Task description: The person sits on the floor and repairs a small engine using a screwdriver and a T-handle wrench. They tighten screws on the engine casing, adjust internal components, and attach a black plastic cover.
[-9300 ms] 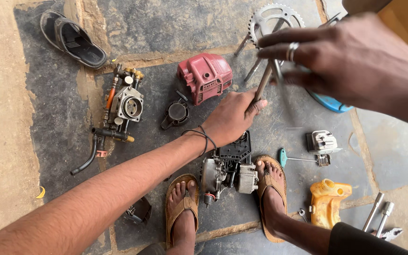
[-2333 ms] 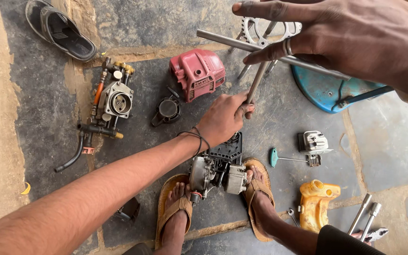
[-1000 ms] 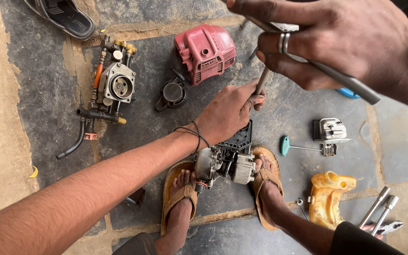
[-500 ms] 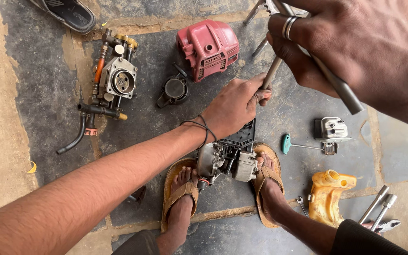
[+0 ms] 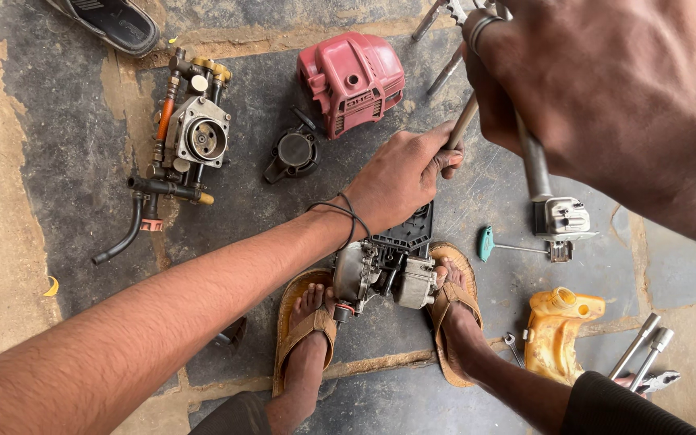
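Left hand (image 5: 403, 179): reaches in from 8 o'clock across the stone floor (image 5: 50, 105), fingers curled round the lower end of a slim metal shaft (image 5: 462, 122); dark cords at the wrist. Right hand (image 5: 606, 105): close to the lens at 1 o'clock, fist closed on a steel bar (image 5: 535, 165) that sticks down out of it; ring on one finger. Whether bar and shaft join as one tool cannot be told, as the right hand covers the upper ends. Small engine block (image 5: 384, 274): grey metal, at 6 o'clock from the left hand, pinned between two sandalled feet, the left foot (image 5: 306, 322) and the right foot (image 5: 454, 302); a black ribbed plate (image 5: 404, 234) rests against its upper side, just under the left wrist. Red engine cover (image 5: 352, 79): at 12 o'clock, lying near the left hand's knuckles but apart from them. Black round cap (image 5: 293, 153): just beside the cover at its 7 o'clock. Carburettor-like assembly (image 5: 191, 137): at 10 o'clock, with brass fittings, an orange tube and a black hose (image 5: 126, 238) curling off toward 8 o'clock. Loose sandal (image 5: 114, 22): at 11 o'clock, cut by the frame edge. Small silver part (image 5: 564, 219): at 3 o'clock, below the bar's tip. Teal-handled key (image 5: 499, 245): lying flat between the right foot and the silver part. Yellow plastic tank (image 5: 557, 330): at 4 o'clock. Socket tubes (image 5: 646, 354): two, at 4 o'clock, near the frame corner.
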